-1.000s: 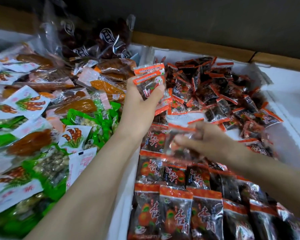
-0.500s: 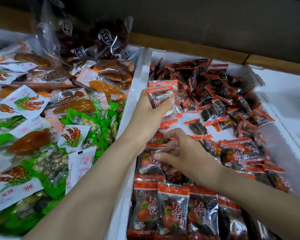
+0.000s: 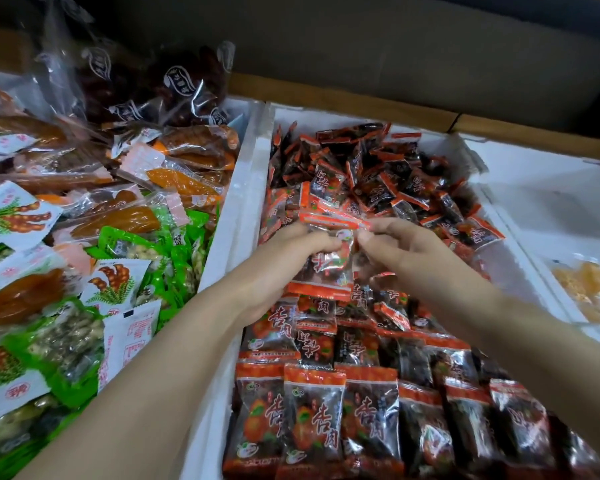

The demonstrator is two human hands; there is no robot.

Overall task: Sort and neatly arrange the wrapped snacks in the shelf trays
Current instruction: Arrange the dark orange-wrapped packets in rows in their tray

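Observation:
A white foam tray (image 3: pixel 253 174) holds red-and-black wrapped snacks. Neat overlapping rows (image 3: pixel 357 420) fill its near half, and a loose heap (image 3: pixel 378 178) lies at the far end. My left hand (image 3: pixel 284 258) grips a small stack of these snack packets (image 3: pixel 329 265) above the middle of the tray. My right hand (image 3: pixel 399 251) pinches the top right edge of the same stack. The two hands almost touch over the packets.
A left tray (image 3: pixel 219 244) is piled with mixed snacks: green packs (image 3: pixel 132 244), orange dried-fruit packs (image 3: pixel 181 181), white packs (image 3: pixel 14 216) and dark clear bags (image 3: pixel 174 88). A right tray (image 3: pixel 548 202) shows yellow packets (image 3: pixel 593 285). A wooden ledge (image 3: pixel 361 109) runs behind.
My left hand came down from the far end with its packets. My right hand rose from the rows and now pinches the same stack beside it.

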